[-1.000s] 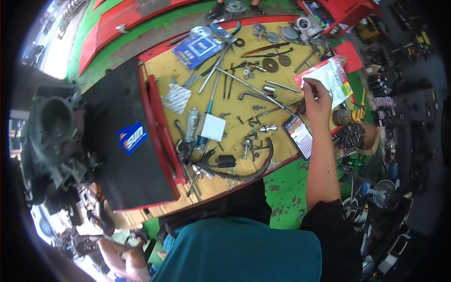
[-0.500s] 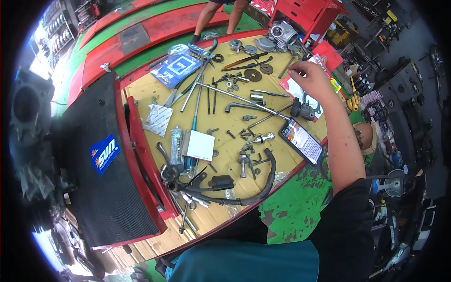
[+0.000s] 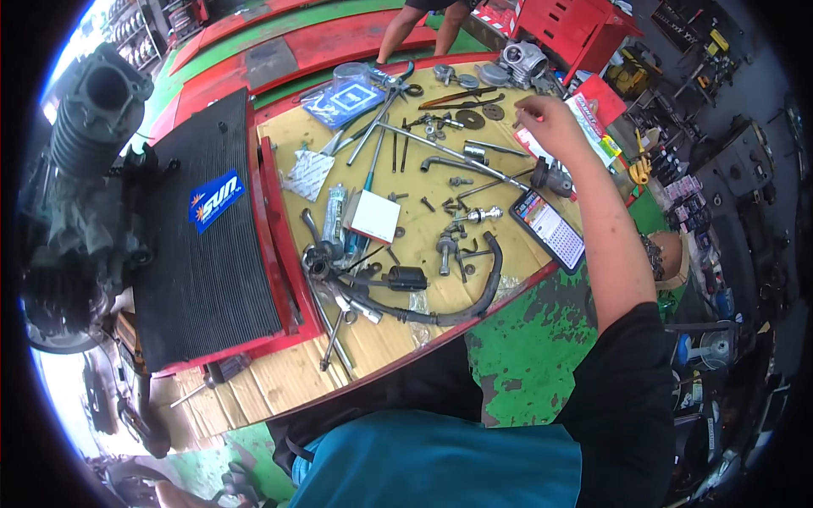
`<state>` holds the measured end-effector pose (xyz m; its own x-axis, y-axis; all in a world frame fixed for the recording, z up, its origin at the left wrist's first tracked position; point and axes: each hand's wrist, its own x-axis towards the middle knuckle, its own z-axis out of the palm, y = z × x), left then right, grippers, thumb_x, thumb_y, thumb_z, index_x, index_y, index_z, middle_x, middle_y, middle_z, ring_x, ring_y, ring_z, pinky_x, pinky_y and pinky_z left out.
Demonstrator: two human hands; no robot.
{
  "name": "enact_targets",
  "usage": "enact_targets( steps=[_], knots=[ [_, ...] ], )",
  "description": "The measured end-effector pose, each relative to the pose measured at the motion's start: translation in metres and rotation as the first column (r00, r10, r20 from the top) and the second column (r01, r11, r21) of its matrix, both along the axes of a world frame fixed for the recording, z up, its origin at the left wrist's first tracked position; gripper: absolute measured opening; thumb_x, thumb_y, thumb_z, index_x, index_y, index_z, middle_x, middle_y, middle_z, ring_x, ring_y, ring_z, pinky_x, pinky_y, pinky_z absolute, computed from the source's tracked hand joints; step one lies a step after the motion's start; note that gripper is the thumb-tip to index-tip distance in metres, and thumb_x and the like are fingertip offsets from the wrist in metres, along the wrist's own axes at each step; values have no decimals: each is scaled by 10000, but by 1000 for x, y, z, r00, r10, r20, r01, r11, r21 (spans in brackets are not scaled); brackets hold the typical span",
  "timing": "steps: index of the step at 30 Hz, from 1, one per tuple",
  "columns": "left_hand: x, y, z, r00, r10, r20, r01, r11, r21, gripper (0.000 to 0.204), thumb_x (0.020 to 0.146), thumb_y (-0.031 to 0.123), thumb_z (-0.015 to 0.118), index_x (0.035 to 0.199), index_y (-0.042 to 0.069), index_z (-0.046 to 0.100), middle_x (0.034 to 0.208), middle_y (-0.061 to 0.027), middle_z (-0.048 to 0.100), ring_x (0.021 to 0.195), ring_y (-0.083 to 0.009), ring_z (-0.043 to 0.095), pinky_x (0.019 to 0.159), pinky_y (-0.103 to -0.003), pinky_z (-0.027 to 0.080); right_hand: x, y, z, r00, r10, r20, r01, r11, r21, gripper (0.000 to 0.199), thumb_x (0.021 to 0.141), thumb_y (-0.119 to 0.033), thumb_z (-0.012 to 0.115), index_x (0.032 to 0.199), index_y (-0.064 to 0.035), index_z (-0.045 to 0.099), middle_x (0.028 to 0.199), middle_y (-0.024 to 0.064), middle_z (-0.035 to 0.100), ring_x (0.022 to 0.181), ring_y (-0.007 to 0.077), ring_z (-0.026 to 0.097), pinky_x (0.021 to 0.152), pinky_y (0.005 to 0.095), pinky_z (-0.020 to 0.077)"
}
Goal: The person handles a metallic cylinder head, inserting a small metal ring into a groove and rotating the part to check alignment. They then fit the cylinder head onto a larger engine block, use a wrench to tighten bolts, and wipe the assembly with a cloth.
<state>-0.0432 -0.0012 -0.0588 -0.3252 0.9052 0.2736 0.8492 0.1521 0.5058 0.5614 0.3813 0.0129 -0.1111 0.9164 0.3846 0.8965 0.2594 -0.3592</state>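
My right hand [image 3: 549,127] hangs over the far right of the workbench, with its arm stretched out. Its fingers are curled and bent together; what they hold, if anything, is too small or hidden to make out. Beneath the hand lies a white and red printed package [image 3: 527,142]. A dark cylindrical part [image 3: 552,178] is by my wrist, and a phone [image 3: 552,230] with a lit screen lies nearer to me. Left of the hand are a toothed gear [image 3: 470,119] and two long curved strips [image 3: 457,102]. My left hand cannot be made out.
Bolts, a T-bar [image 3: 453,154], a curved black hose [image 3: 487,292], a white box [image 3: 375,216] and a blue packet [image 3: 343,103] cover the bench. A ribbed black mat [image 3: 212,254] and an engine cylinder [image 3: 106,93] stand left. Another person's legs [image 3: 419,34] are beyond.
The view has shifted, so the bench sits further right and higher. My right hand stays over the same corner, fingers still curled. The other person's legs have moved slightly.
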Motion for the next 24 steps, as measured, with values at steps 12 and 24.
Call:
enact_targets(
  steps=[12, 24],
  knots=[
    [-67, 24, 216, 817, -78, -572, 274, 924, 267, 259, 844, -97, 649, 1095, -83, 711, 1045, -152, 697, 1002, -316, 667, 906, -388, 512, -140, -177, 23, 853, 521, 45, -511, 849, -137, 316, 862, -241, 763, 1096, -32, 726, 990, 122, 673, 1012, 326, 612, 924, 439, 478],
    [-67, -50, 130, 975, 41, 218, -127, 909, 398, 219, 857, -139, 674, 1065, -87, 719, 979, -130, 699, 847, -169, 674, 752, -276, 540, -196, -226, -21, 930, 361, 74, -355, 931, -79, 508, 819, -182, 795, 1270, -5, 640, 1252, 183, 592, 1163, 385, 556, 1028, 470, 440]
  ],
)
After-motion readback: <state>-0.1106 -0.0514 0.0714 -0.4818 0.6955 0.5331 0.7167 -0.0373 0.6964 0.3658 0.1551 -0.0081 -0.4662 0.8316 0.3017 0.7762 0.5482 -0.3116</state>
